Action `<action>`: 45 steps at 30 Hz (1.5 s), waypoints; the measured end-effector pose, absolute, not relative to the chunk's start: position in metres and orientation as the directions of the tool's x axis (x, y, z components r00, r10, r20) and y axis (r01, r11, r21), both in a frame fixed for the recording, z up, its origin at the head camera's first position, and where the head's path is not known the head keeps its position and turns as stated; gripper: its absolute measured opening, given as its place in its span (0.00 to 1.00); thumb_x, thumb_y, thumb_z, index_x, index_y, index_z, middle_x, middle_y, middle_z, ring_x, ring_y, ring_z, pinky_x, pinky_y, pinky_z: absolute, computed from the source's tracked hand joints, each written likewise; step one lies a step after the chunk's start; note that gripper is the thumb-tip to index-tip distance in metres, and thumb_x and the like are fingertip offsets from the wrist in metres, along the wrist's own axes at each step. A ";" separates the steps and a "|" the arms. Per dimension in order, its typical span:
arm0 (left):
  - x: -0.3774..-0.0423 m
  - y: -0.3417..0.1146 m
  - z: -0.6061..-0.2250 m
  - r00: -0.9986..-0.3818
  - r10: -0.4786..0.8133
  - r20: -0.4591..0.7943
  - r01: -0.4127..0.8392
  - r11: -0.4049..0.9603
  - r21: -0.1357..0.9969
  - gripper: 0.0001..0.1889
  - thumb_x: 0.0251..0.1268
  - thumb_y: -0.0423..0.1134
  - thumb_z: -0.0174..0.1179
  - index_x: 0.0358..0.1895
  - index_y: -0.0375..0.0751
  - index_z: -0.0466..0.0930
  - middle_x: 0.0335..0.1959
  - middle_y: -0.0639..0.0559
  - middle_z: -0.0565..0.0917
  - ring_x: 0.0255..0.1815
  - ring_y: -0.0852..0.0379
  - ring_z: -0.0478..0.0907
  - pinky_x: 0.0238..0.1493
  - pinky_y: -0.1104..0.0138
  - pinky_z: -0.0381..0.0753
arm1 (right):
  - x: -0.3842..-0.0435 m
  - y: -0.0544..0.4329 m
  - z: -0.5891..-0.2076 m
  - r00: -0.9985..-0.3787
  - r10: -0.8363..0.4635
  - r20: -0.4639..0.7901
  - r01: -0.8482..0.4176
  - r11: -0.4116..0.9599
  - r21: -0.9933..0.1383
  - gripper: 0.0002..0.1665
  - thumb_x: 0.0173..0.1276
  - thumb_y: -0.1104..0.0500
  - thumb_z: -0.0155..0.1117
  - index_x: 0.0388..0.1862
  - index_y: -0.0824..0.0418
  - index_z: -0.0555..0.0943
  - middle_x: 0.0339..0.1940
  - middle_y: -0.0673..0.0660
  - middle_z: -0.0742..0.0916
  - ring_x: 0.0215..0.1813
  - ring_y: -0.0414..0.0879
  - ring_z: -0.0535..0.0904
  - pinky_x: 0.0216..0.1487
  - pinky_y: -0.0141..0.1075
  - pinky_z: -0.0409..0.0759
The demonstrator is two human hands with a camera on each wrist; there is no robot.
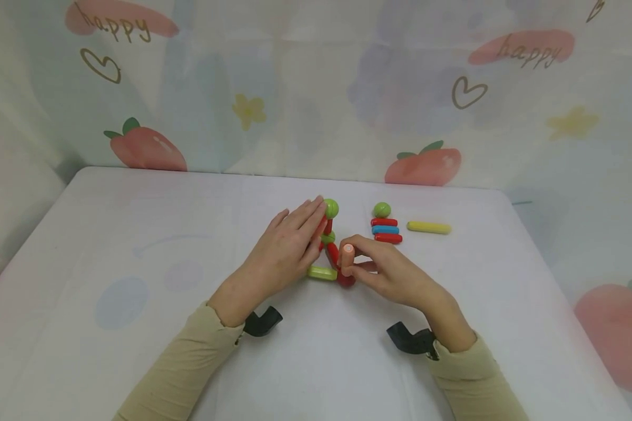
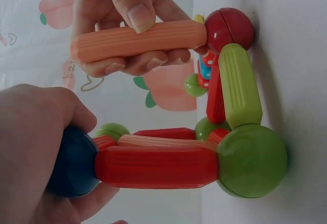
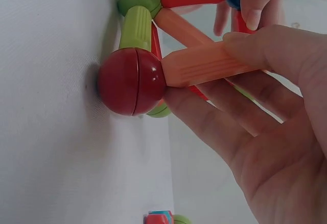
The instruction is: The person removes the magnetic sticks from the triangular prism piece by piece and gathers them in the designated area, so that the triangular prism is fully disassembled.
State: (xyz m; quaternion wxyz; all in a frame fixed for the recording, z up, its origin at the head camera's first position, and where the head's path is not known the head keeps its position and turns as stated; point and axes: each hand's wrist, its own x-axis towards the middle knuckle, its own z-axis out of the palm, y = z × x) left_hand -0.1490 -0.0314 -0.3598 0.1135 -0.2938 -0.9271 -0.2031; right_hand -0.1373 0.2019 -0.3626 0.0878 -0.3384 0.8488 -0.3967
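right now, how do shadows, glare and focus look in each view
head view: soft light, faint shadows on the white tabletop beside the sleeves; left wrist view: dimmer, the backdrop hazier than the near green ball; right wrist view: small bright glints on the dark red ball, with a soft shadow on the tabletop beside it.

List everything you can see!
Backdrop: one, pastel, behind
Table: one, white, underneath
Loose ball: one, green, right of structure
Loose rods: four, red, blue, yellow, nearby
Blue ball: one, blue, in structure
Red ball: one, red, on table
Green balls: three, green, in structure
Red rods: several, red, in structure
Lime rod: one, lime, structure base
Orange rods: two, orange, held and in structure
Left fingers: several, on blue ball
Right fingers: several, gripping orange rod
Sleeves: two, beige, forearms
Wrist pieces: two, black, wrists
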 end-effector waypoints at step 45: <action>-0.148 -0.030 -0.359 -0.793 0.505 0.340 0.601 0.739 0.304 0.31 0.72 0.39 0.54 0.76 0.38 0.60 0.76 0.46 0.65 0.75 0.51 0.66 0.72 0.48 0.68 | -0.148 0.228 -0.363 -0.781 -0.461 0.421 -0.621 0.638 -0.455 0.27 0.60 0.70 0.72 0.59 0.65 0.78 0.41 0.53 0.81 0.42 0.41 0.80 0.47 0.38 0.86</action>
